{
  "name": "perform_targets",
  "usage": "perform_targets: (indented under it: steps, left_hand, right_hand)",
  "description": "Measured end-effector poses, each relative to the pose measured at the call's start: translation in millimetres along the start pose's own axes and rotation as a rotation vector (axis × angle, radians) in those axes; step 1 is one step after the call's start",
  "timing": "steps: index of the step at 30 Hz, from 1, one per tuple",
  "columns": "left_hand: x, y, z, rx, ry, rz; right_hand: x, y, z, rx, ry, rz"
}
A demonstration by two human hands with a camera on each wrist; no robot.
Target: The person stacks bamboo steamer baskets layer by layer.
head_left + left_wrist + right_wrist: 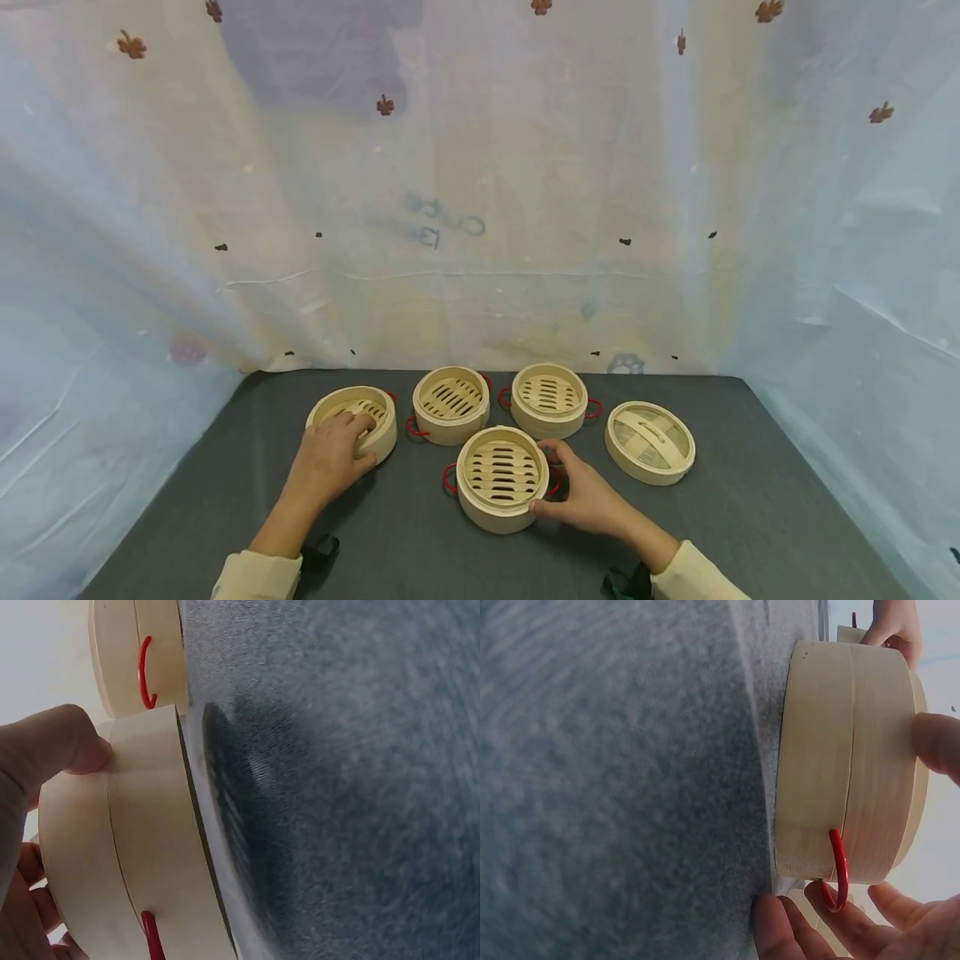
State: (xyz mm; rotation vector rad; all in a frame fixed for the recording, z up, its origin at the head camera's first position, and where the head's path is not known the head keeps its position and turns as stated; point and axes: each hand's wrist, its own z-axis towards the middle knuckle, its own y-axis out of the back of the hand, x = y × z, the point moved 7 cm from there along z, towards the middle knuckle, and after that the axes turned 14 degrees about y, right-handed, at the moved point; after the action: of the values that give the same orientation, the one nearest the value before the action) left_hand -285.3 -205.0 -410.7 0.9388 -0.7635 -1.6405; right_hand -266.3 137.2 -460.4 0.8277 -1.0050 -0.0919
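Note:
My left hand (330, 458) holds the leftmost bamboo steamer basket (386, 440), its fingers reaching over the rim. In the left wrist view, the thumb presses against the wall of that basket (154, 825), above a red handle (152, 937). At the front centre, my right hand (588, 500) grips the right side of another slatted steamer basket (501, 477). The right wrist view has the thumb at the upper rim of this basket (840, 765) and the other fingers around its red handle (840, 862). Both baskets appear to stand on the dark tabletop.
Two more slatted steamer baskets with red handles stand behind, one at centre left (452, 406) and one at centre right (549, 400). A round woven bamboo lid (649, 442) lies at the right. Patterned sheeting (480, 183) hangs along the back and sides of the dark table (420, 558).

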Motion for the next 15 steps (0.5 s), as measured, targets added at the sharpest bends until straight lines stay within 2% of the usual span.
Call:
perform_targets:
  steps: [15]
  left_hand:
    - [-7.4,6.6,-0.4,0.022,-0.018,0.009]
  right_hand:
    - [0.8,1.5,-0.3,0.007,-0.012,-0.003]
